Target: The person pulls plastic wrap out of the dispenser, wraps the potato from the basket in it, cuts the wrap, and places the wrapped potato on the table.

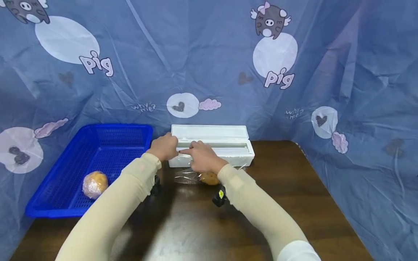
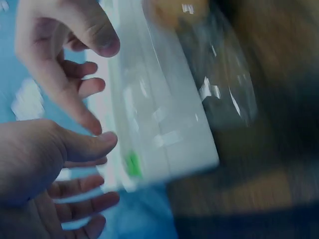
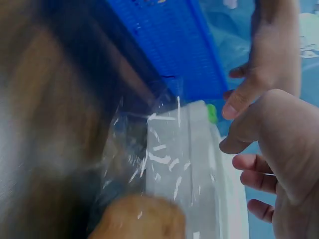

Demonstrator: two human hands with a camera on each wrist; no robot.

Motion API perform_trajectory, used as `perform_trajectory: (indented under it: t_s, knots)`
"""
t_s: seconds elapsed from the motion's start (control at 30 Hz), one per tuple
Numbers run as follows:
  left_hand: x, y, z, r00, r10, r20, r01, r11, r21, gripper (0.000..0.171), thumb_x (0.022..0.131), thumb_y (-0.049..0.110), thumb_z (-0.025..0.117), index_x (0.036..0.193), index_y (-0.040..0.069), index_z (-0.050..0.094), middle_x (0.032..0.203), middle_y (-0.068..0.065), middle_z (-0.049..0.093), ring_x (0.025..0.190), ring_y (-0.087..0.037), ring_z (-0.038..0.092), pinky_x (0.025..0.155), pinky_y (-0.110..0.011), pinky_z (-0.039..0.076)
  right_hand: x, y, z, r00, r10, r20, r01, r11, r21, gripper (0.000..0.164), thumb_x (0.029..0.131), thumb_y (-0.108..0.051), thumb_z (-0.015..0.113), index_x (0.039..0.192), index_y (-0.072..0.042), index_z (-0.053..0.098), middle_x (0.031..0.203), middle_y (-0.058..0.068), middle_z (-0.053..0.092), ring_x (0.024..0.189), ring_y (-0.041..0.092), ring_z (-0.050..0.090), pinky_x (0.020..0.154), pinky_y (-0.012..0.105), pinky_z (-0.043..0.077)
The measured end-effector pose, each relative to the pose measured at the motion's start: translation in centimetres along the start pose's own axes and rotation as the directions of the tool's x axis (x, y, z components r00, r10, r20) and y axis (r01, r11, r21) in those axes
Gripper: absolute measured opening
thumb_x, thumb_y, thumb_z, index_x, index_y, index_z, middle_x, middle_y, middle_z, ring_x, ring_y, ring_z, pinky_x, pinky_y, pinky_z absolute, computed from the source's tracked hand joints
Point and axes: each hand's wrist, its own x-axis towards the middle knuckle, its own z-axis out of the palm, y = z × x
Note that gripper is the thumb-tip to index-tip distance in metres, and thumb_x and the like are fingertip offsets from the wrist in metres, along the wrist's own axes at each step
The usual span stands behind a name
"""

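Note:
A white cling film dispenser (image 1: 225, 160) stands at the back of the table with its lid raised. Clear film (image 1: 187, 176) hangs over its front onto the tabletop, where a rounded brown bread roll (image 1: 209, 178) lies at the film. At the dispenser's left end is my left hand (image 1: 164, 145), its thumb and fingers apart in the left wrist view, close to a green cutter slider (image 2: 133, 164). My right hand (image 1: 203, 157) reaches over the dispenser from the right, index finger stretched toward the left hand. Neither palm shows anything gripped.
To the left sits a blue plastic basket (image 1: 52, 212) holding a film-wrapped roll (image 1: 95, 185). A blue cloth (image 1: 209, 72) with pig prints hangs behind and along the right side of the brown wooden table (image 1: 294, 195).

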Motion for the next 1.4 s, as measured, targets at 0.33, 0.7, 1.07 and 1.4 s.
perform_trajectory:
  t_s: [0.33, 0.7, 1.07, 1.4]
  knots:
    - [0.7, -0.6, 4.0, 0.995, 0.093, 0.036, -0.09, 0.993, -0.074, 0.016, 0.083, 0.019, 0.083, 0.095, 0.011, 0.076, 0.093, -0.009, 0.065, 0.089, -0.03, 0.066, 0.072, -0.05, 0.056, 2.3, -1.4, 1.6, 0.993, 0.011, 0.121, -0.002, 0.997, -0.076, 0.035, 0.083, -0.016, 0.064, 0.116, -0.025, 0.073, 0.106, 0.003, 0.056, 0.088, 0.02, 0.049, 0.069, 0.037, 0.045]
    - [0.1, -1.7, 3.7, 0.995, 0.097, 0.009, -0.097, 0.995, -0.028, 0.025, 0.085, 0.024, 0.082, 0.071, 0.015, 0.064, 0.091, -0.011, 0.049, 0.07, -0.025, 0.059, 0.057, -0.046, 0.053, 2.1, 0.6, 3.0, 0.993, -0.087, 0.079, 0.105, 0.956, -0.273, 0.066, 0.088, -0.02, 0.067, 0.147, -0.043, 0.049, 0.114, 0.0, 0.052, 0.096, 0.021, 0.049, 0.075, 0.037, 0.043]
    - [0.9, -1.6, 2.9, 0.994, 0.112, 0.002, -0.112, 0.991, -0.07, 0.019, 0.085, 0.02, 0.081, 0.084, 0.01, 0.066, 0.098, -0.016, 0.05, 0.077, -0.033, 0.064, 0.064, -0.05, 0.054, -3.8, 9.0, 0.6, 0.991, -0.109, 0.081, 0.13, 0.935, -0.329, 0.057, 0.093, -0.026, 0.056, 0.147, -0.043, 0.05, 0.116, 0.001, 0.05, 0.097, 0.021, 0.045, 0.076, 0.038, 0.039]
    - [0.7, -2.3, 2.6, 0.995, 0.101, 0.012, -0.1, 0.992, -0.074, 0.016, 0.084, 0.017, 0.081, 0.086, 0.008, 0.068, 0.097, -0.016, 0.051, 0.076, -0.031, 0.062, 0.064, -0.05, 0.053, -13.8, 19.3, -1.7, 0.997, -0.001, 0.08, 0.037, 0.894, -0.447, 0.041, 0.089, -0.014, 0.062, 0.123, -0.032, 0.074, 0.128, 0.007, 0.053, 0.095, 0.029, 0.048, 0.073, 0.044, 0.037]
